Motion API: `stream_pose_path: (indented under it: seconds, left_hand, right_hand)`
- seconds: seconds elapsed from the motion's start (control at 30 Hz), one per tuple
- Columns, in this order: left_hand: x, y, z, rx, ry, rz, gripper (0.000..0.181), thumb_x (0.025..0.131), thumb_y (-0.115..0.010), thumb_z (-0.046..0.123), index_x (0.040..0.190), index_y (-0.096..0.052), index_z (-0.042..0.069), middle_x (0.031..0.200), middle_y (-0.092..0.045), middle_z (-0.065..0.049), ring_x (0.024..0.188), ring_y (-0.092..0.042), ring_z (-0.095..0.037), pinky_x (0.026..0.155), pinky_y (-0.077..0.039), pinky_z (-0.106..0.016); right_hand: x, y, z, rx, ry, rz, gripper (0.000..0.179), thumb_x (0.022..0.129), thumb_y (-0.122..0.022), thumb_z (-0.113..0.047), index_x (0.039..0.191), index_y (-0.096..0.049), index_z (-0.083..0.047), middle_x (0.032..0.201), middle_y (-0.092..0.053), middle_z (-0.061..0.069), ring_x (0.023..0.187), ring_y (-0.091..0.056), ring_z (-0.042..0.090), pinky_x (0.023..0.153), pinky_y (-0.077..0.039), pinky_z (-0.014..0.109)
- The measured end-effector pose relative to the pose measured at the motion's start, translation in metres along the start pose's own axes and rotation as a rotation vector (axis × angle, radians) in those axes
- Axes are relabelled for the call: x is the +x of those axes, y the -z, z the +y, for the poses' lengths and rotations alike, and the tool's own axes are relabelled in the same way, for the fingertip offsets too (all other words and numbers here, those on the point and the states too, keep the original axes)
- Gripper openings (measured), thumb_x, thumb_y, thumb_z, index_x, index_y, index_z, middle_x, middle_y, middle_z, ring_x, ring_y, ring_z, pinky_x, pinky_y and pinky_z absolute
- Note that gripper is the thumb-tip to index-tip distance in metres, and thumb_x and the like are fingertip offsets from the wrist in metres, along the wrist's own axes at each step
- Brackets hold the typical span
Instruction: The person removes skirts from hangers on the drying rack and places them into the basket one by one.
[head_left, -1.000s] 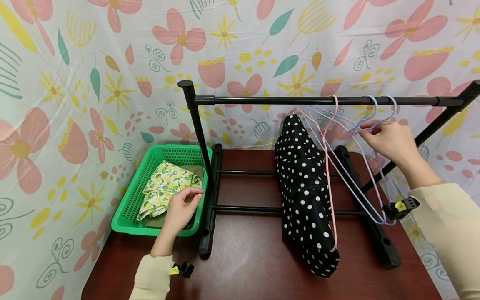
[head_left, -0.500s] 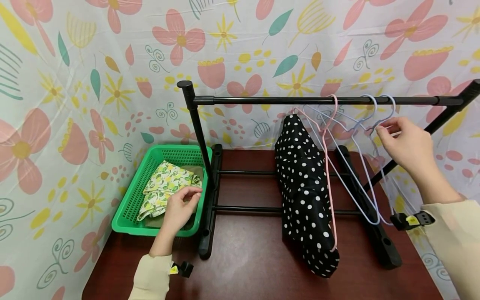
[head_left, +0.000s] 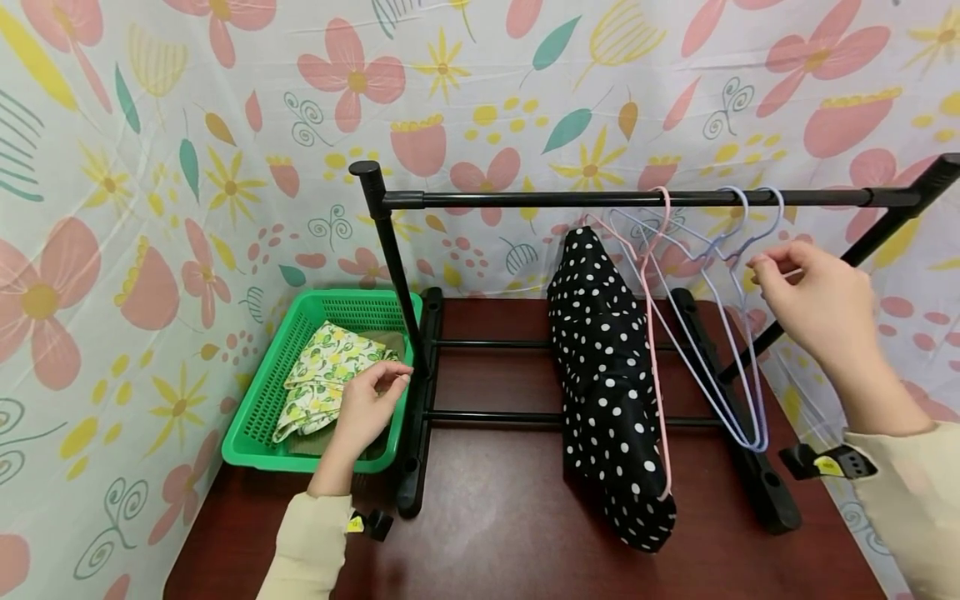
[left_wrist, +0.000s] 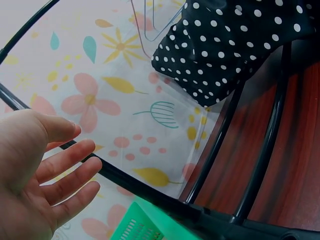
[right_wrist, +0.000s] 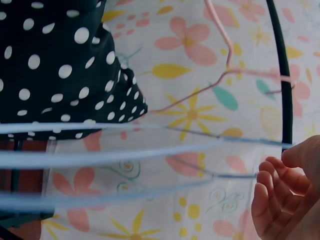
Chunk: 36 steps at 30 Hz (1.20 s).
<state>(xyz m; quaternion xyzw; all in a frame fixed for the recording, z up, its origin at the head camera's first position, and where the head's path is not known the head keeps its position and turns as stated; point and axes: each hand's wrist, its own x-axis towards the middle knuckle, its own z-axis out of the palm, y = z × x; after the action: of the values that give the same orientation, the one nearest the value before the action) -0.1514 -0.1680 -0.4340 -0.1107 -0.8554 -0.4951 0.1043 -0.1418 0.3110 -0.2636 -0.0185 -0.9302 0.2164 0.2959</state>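
My right hand (head_left: 821,304) is just right of two light blue hangers, its fingers loosely curled with nothing between them. The left blue hanger (head_left: 718,333) and the right one (head_left: 742,312) hang close together from the black rail (head_left: 495,200). To their left, a black garment with white polka dots (head_left: 603,383) hangs on a pink hanger (head_left: 654,350). In the left wrist view my left hand (left_wrist: 45,175) has its fingers relaxed and apart, holding nothing. In the head view that hand overlaps the right side of the green basket (head_left: 255,417).
Folded lemon-print cloth (head_left: 330,375) lies in the basket over a brownish cloth. The black rack's left foot (head_left: 417,450) stands beside the basket, its right foot (head_left: 772,500) at the table's right. Beneath is a dark red-brown table (head_left: 495,517); flower-patterned fabric (head_left: 480,92) hangs behind.
My right hand has let go of the blue hangers and moved right and slightly down. Those hangers have swung closer together. The left hand has shifted slightly right.
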Motion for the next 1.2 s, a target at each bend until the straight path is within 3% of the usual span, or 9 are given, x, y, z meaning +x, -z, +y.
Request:
stream_pose_path:
  seconds: [0.2,0.33,0.43,0.53,0.67,0.87,1.03,1.2]
  left_hand:
    - [0.005,-0.009,0.001,-0.03,-0.004,-0.041,0.012,0.09,-0.061,0.019,0.1,-0.067,0.02,0.098,-0.068,-0.001,0.086,-0.063,-0.012,0.074,-0.051,-0.031]
    - [0.009,-0.016,0.002,-0.042,0.0,-0.069,0.011,0.09,-0.06,0.019,0.099,-0.067,0.02,0.097,-0.068,-0.002,0.086,-0.062,-0.012,0.073,-0.051,-0.032]
    - [0.012,-0.022,0.001,-0.031,0.0,-0.085,0.011,0.09,-0.061,0.018,0.099,-0.067,0.02,0.095,-0.068,-0.001,0.085,-0.062,-0.011,0.073,-0.051,-0.03]
    - [0.014,-0.027,0.001,-0.022,-0.008,-0.099,0.011,0.09,-0.061,0.017,0.099,-0.067,0.019,0.094,-0.068,0.0,0.083,-0.062,-0.011,0.071,-0.051,-0.028]
    - [0.018,-0.034,0.003,-0.018,-0.026,-0.116,0.011,0.089,-0.061,0.016,0.098,-0.067,0.017,0.091,-0.068,0.001,0.08,-0.063,-0.011,0.068,-0.052,-0.026]
    - [0.022,-0.046,0.005,-0.019,-0.012,-0.152,0.011,0.089,-0.061,0.014,0.097,-0.068,0.018,0.092,-0.068,0.0,0.08,-0.063,-0.01,0.069,-0.052,-0.026]
    - [0.024,-0.057,0.005,0.014,-0.019,-0.184,0.011,0.089,-0.062,0.015,0.097,-0.068,0.019,0.094,-0.068,0.002,0.081,-0.062,-0.009,0.07,-0.052,-0.026]
    - [0.025,-0.068,0.003,0.026,-0.04,-0.21,0.013,0.088,-0.062,0.014,0.099,-0.068,0.018,0.096,-0.067,0.002,0.083,-0.063,-0.01,0.072,-0.052,-0.027]
  right_hand:
    - [-0.002,-0.004,-0.014,0.012,0.101,0.037,0.023,0.088,-0.057,-0.023,0.087,-0.069,-0.003,0.063,-0.035,-0.049,0.052,-0.031,-0.029,0.046,-0.027,0.014]
    - [-0.001,-0.006,-0.022,-0.005,0.148,0.03,0.023,0.089,-0.057,-0.023,0.09,-0.069,-0.004,0.064,-0.063,-0.017,0.051,-0.029,-0.028,0.046,-0.027,0.015]
    - [0.001,-0.008,-0.029,-0.015,0.168,0.0,0.024,0.091,-0.055,-0.022,0.094,-0.069,-0.003,0.071,-0.067,0.014,0.051,-0.028,-0.029,0.046,-0.027,0.017]
    - [0.005,-0.012,-0.035,-0.025,0.166,-0.048,0.026,0.092,-0.051,-0.022,0.099,-0.068,-0.003,0.074,-0.068,0.016,0.05,-0.035,-0.025,0.045,-0.029,0.021]
    - [0.011,-0.019,-0.042,-0.039,0.153,-0.113,0.029,0.094,-0.049,-0.023,0.106,-0.066,-0.004,0.08,-0.068,0.017,0.05,-0.05,-0.004,0.043,-0.032,0.027]
    - [0.017,-0.033,-0.047,-0.014,0.144,-0.131,0.029,0.093,-0.049,-0.024,0.105,-0.068,-0.006,0.082,-0.068,0.013,0.05,-0.052,-0.004,0.045,-0.033,0.026]
    - [0.019,-0.044,-0.051,-0.012,0.179,-0.123,0.027,0.091,-0.049,-0.022,0.101,-0.069,-0.006,0.081,-0.069,0.015,0.067,-0.065,0.03,0.051,-0.04,0.037]
    - [0.021,-0.051,-0.055,-0.023,0.17,-0.195,0.032,0.091,-0.05,-0.028,0.106,-0.066,-0.004,0.085,-0.069,0.018,0.072,-0.066,0.034,0.06,-0.043,0.047]
